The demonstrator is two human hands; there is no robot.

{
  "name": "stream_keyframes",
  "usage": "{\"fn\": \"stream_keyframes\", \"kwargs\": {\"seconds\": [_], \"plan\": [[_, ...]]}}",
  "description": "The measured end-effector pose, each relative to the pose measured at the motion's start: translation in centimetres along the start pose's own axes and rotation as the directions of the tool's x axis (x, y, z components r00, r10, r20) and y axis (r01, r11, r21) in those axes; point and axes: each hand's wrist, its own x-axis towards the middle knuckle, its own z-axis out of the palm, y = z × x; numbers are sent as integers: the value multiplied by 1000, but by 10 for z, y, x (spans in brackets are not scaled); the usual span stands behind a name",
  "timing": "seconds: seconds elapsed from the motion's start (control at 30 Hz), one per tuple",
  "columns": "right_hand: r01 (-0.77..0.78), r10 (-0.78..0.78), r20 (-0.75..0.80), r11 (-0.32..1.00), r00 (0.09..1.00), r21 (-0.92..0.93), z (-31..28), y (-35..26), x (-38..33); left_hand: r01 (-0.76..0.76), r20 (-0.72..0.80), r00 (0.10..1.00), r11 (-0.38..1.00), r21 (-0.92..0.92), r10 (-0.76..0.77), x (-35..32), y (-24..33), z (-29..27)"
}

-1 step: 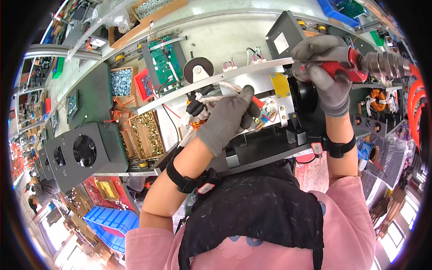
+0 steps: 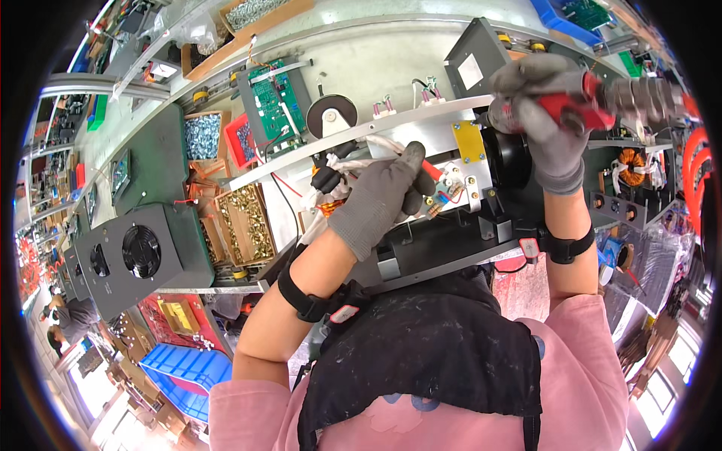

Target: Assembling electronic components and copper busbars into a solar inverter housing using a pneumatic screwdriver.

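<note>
A red power tool point(image 2: 596, 116), blurred at its back end, lies across my gloved right hand point(image 2: 553, 113). The right fingers wrap round it above the right part of an open metal chassis point(image 2: 421, 255). Low inside that chassis, my gloved left hand point(image 2: 383, 192) has its fingers curled together at a red-sleeved cable point(image 2: 432, 171). White-wrapped wires point(image 2: 357, 161) run beneath that hand. To its right are a metal plate with terminals point(image 2: 472, 188) and a yellow insulating sheet point(image 2: 469, 143). A black cylinder point(image 2: 511, 161) sits below the tool.
An orange coiled hose point(image 2: 693, 177) hangs at the right. Beyond the chassis stand a green circuit board point(image 2: 277, 105) and a round black disc point(image 2: 331, 118). At the left are a bin of brass fasteners point(image 2: 244, 225), a bin of silver screws point(image 2: 203, 137) and a fan panel point(image 2: 131, 259).
My right hand and the red tool have shifted slightly and are now blurred. My left hand stays in place on the cable.
</note>
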Motion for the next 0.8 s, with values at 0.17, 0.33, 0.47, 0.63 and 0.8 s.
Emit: {"fn": "stream_keyframes", "kwargs": {"seconds": [0.17, 0.33, 0.47, 0.63, 0.8], "plan": [[-45, -36, -480, 987, 876, -155, 18, 6, 11, 0, 26, 1000, 1000, -17, 1, 2, 1, -3], [-192, 138, -383, 976, 914, -107, 13, 1, -1, -21, 19, 1000, 999, -45, 21, -7, -7, 2], [-193, 164, -318, 979, 934, -60, 2, -23, -1, -62, 65, 996, 998, 4, 61, -28, -1, 8], [51, -85, -416, 994, 905, -93, -39, -110, -45, -131, 16, 991, 984, 123, 130, -94, -10, -31], [-478, 93, -749, 819, 656, -318, -105, -157, -167, -137, -468, 876, 990, -15, 114, -136, -109, -131]]}}
